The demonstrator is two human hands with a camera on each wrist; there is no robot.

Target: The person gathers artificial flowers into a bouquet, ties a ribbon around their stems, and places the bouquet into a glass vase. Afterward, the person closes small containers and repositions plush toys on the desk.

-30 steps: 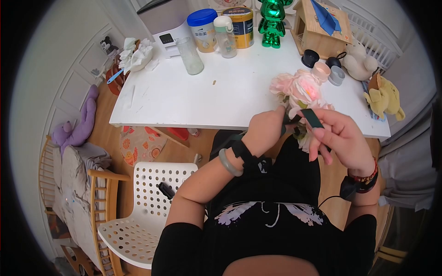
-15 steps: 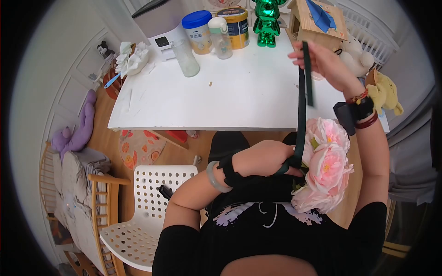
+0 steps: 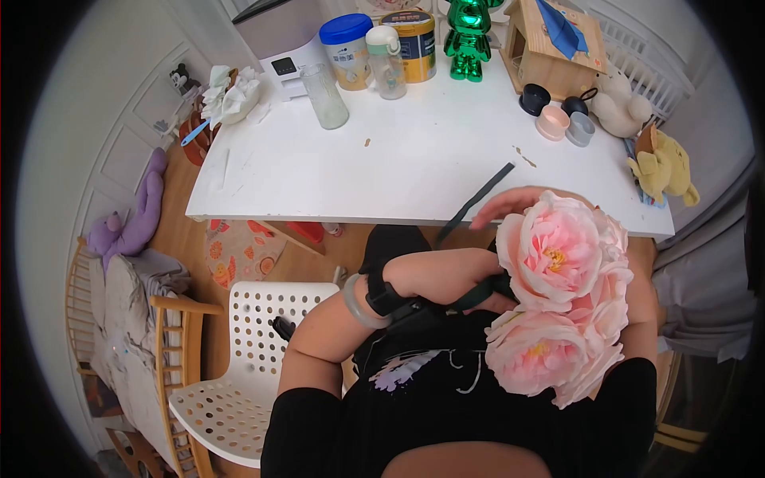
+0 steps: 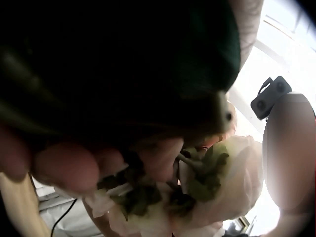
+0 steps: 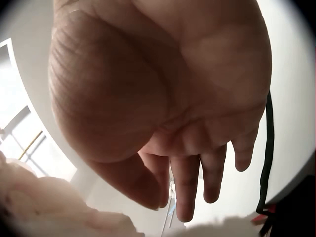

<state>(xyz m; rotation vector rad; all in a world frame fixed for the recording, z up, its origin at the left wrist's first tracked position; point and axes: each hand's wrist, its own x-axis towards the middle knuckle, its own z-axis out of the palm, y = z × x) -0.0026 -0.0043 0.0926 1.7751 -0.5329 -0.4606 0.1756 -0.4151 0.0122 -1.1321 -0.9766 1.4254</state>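
Observation:
A bunch of pink artificial-looking flowers (image 3: 554, 255) stands over the lap, held low by my left hand (image 3: 442, 275), whose fingers curl at its base. A dark green ribbon (image 3: 484, 191) runs from near that grip, its free end reaching up over the desk edge. In the left wrist view, green leaves (image 4: 210, 168) show beneath the blooms, beside the fingers; the stems are mostly hidden. Behind the blooms is my right hand (image 3: 510, 207), partly covered by them. The right wrist view shows its fingers (image 5: 185, 187) extended, holding nothing, with the ribbon hanging beside the palm.
On the white desk (image 3: 279, 175) are a glass vase (image 3: 327, 99), a bottle (image 3: 388, 68), cans, a shiny green bear figure (image 3: 468, 40) and several small cups (image 3: 552, 122). A wooden house (image 3: 550, 48) stands at the back. A white perforated chair (image 3: 247, 350) is at the left.
The flowers have come from above the desk edge down toward my body, blooms now facing up. My right hand raised the ribbon, then came down behind the flowers, and the ribbon's end swung left.

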